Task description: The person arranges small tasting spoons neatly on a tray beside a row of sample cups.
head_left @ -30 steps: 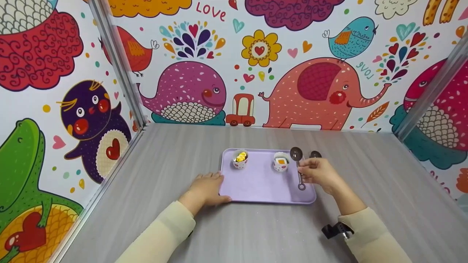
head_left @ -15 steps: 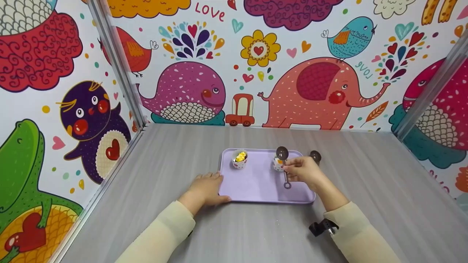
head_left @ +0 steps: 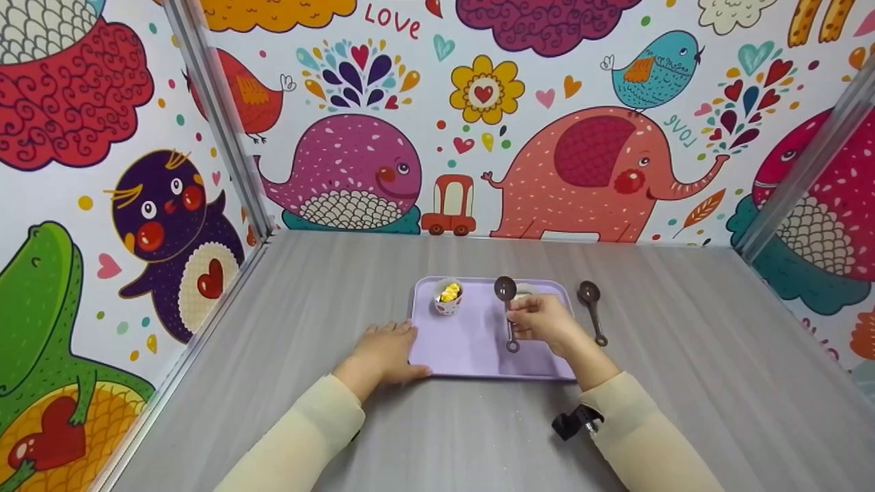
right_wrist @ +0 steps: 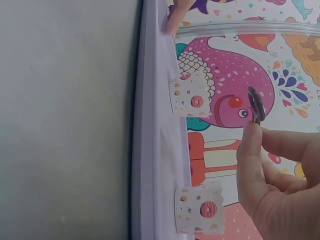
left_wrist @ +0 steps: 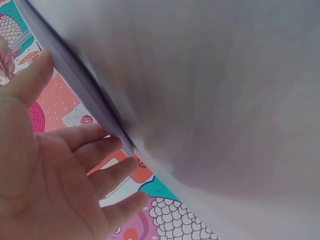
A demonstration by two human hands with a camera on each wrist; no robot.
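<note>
My left hand (head_left: 386,352) rests at the left edge of a lilac tray (head_left: 465,348), its fingers extended and touching the rim in the left wrist view. Over the tray, thumb and fingers of my right hand (head_left: 547,320) pinch the handle of a dark brown spoon (head_left: 506,288), bowl end away from me. Its bowl (right_wrist: 256,105) shows edge-on in the right wrist view. On the tray's back left stands a patterned paper cup (head_left: 448,309) with yellow bits inside. A second paper cup (right_wrist: 200,207), at the back right, is mostly hidden behind my right hand in the head view.
Another dark brown spoon (head_left: 593,311) lies on the grey table (head_left: 472,437), just right of the tray. Panels printed with cartoon animals enclose the table at the back and sides. A black strap (head_left: 577,420) sits at my right cuff.
My right hand has carried the spoon leftward across the tray, passing in front of the right cup. The second spoon has come fully into sight. My left hand has stayed put.
</note>
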